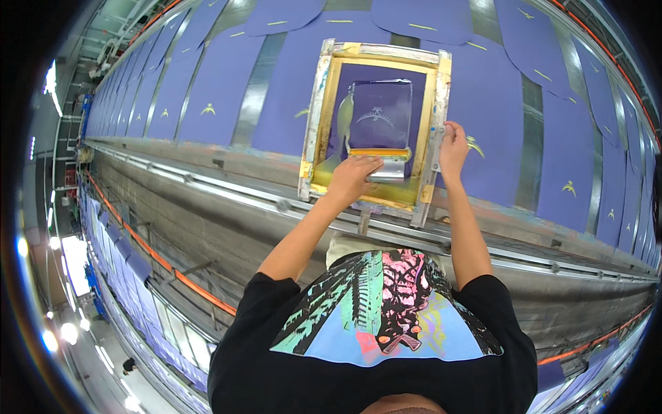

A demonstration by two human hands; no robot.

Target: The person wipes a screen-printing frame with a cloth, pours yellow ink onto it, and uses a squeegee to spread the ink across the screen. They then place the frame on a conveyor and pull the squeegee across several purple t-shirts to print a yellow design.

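A screen frame (323,103) with yellowed inner edges lies over purple panels. Inside it, yellowish ink runs down the left of a translucent printing area that shows a pale winged design. My left hand (353,176) is closed on a squeegee (387,169) with a silver body and orange blade, in the lower part of the screen. Its fingers cover the squeegee's left end. My right hand (452,146) is closed on the frame's right bar, beside small metal fittings.
Rows of purple fabric panels (283,96) with small yellow prints lie along a long table. Metal rails (234,192) run along its near edge, in front of me. Another long line of purple panels (145,283) with an orange rail is at lower left.
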